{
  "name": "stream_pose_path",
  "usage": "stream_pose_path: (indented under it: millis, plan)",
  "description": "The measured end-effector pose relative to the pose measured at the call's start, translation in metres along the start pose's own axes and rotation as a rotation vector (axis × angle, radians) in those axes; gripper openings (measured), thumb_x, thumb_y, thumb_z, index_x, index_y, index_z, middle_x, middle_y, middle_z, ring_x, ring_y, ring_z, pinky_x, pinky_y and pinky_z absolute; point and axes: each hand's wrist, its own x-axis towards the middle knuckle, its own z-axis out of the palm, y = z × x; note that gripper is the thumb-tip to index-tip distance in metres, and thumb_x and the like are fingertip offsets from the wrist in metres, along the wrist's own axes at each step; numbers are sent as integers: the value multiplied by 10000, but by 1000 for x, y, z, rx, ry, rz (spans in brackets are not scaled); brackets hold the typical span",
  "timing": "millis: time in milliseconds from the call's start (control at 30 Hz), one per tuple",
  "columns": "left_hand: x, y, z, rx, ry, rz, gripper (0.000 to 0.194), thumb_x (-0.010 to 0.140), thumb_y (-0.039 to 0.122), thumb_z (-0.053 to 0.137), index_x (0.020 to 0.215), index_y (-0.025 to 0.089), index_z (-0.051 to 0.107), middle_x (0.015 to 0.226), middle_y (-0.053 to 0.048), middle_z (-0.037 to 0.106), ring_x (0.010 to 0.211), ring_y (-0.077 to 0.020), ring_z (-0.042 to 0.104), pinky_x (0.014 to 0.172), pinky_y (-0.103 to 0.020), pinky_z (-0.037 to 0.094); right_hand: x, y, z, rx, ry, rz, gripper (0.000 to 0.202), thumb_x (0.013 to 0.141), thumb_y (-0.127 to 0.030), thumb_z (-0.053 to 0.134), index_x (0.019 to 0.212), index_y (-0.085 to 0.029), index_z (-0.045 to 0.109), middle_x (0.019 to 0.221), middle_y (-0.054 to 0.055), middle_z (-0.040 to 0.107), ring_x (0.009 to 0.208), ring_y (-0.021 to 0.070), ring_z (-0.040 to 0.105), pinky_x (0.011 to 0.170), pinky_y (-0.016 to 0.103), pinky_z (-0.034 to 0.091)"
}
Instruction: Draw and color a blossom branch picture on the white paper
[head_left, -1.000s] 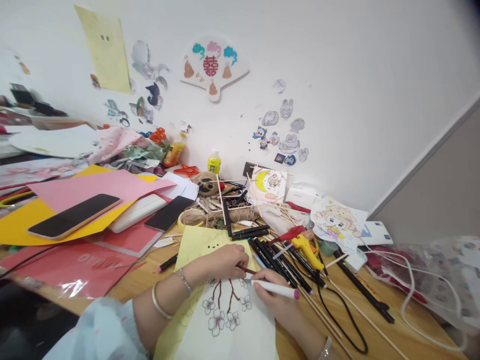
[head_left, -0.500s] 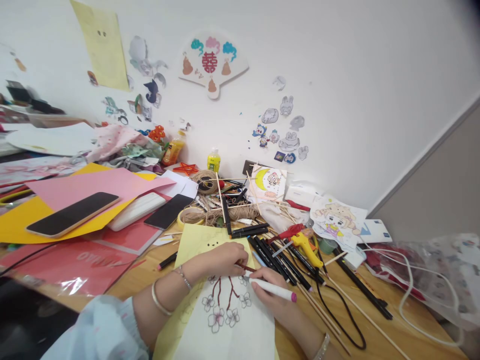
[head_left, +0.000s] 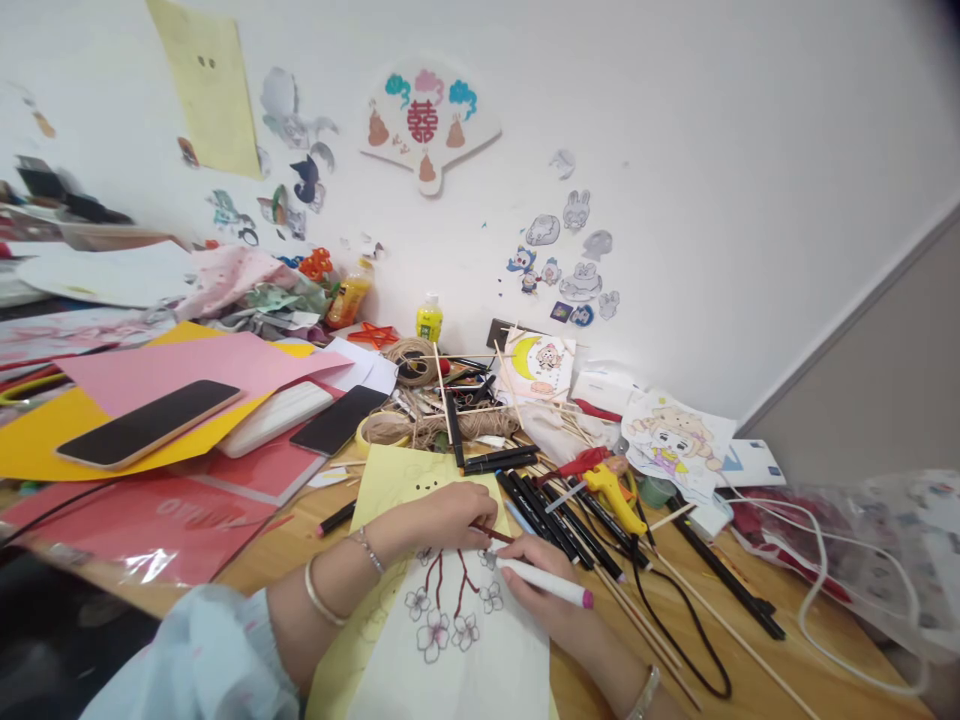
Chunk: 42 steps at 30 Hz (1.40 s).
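Note:
My right hand [head_left: 536, 580] grips a white marker [head_left: 551, 582] with a pink end, its other end by the flowers at the top of the drawing. A white sheet [head_left: 442, 690] carries outlined blossoms on dark red branches; one blossom has a pink centre. Across its upper part lies my left hand [head_left: 454, 515], fingers curled together, hiding that part. A dark red strip shows between both hands; whether it is drawn or held I cannot make out. Beneath is a yellow sheet [head_left: 390, 475] with a small face drawn on it.
Black markers [head_left: 540, 515] and a yellow glue gun [head_left: 611, 490] with a black cord lie to the right, beside thin wooden sticks [head_left: 637, 615]. Phones [head_left: 150, 422], coloured paper [head_left: 195, 360] and a red plastic folder [head_left: 150, 530] cover the left. Twine [head_left: 487, 425] and bottles [head_left: 429, 320] stand behind.
The view has shifted very slightly. Both hands and the marker stay almost where they were, and the drawing looks the same.

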Motion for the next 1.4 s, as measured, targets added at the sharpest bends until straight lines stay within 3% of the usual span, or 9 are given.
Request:
stream_pose_path:
  millis: [400,800,1400]
  plan:
    - [0,0,-1,2,-9,8,72,730,235,603,769,193,559,819,-4,570,746,-141,527,665,-210,397,-1,6,2,-14,-8,-51,88,800,-162,535,807,-184,620,798,32,649,762,167,611,693,268,463]
    - [0,-3,1,2,3,20,77,721,223,609,776,193,565,806,-6,561,732,-146,521,641,-219,390,-1,-6,-3,-17,6,24,110,803,-185,516,748,-188,611,750,26,638,732,173,601,661,275,460]
    - [-1,1,-3,-18,-16,9,70,714,207,610,754,188,556,815,-8,555,731,-146,512,660,-224,393,-4,7,3,-83,-44,-153,115,756,-123,520,813,-216,555,801,18,596,776,176,578,689,268,438]
